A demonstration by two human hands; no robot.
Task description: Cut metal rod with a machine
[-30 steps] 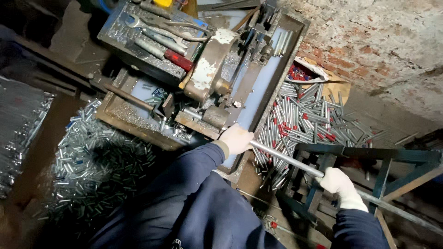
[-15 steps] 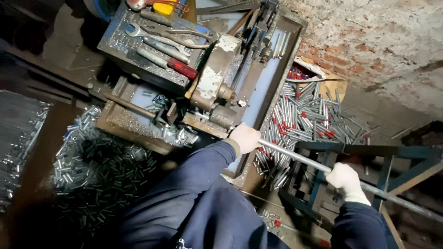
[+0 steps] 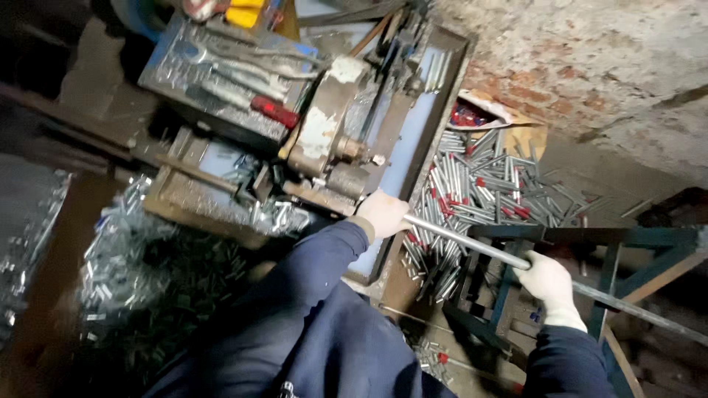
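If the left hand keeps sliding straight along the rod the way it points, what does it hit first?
Most likely the worn metal machine right ahead; the left hand grips the rod almost beside it, though depth is unclear.

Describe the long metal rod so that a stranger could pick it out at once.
Start at the rusty machine in the middle of the bench. From its lower right a long metal rod slants down to the right, over the green frame. Unlike the short tubes heaped behind it, it is a single long piece, gripped by the gloved left hand and right hand.
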